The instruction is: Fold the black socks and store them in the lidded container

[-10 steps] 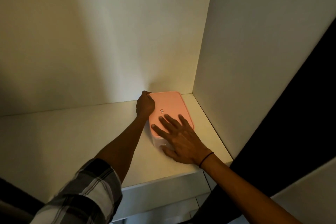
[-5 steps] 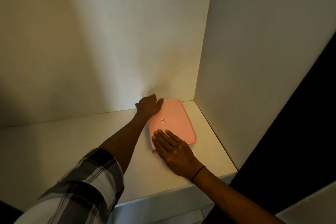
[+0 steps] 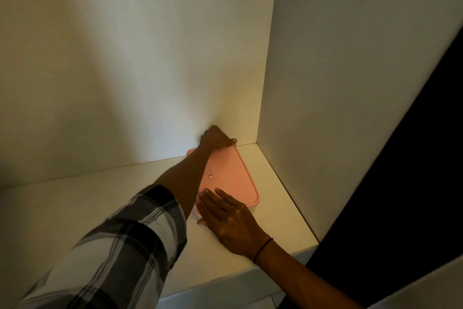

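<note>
On a white shelf (image 3: pixel 87 206) inside a cupboard, seen from the head camera looking down, a container with a pink lid (image 3: pixel 231 176) sits near the back right corner. It lies flat, its far end close to the back wall (image 3: pixel 137 58) and its right edge near, but apart from, the side wall (image 3: pixel 350 70). A small white label (image 3: pixel 210 175) is stuck near the lid's middle. The left hand (image 3: pixel 215 138) reaches across to the lid's far end, where it curls over the far edge with the fingers wrapped around it and the thumb pointing right along the rim. The left forearm crosses over the lid's left side, and a black-and-white plaid sleeve (image 3: pixel 117 246) covers the arm nearer the camera. The right hand (image 3: pixel 226 218) lies flat and spread at the lid's near left corner, fingers resting on the pink surface and the palm on the shelf just in front of it. A thin black band (image 3: pixel 263 248) circles the right wrist. Socks cannot be seen; the lid is on and hides the inside. A dark panel (image 3: pixel 400 170) stands at the right edge of the cupboard. Lighting is dim and warm.
</note>
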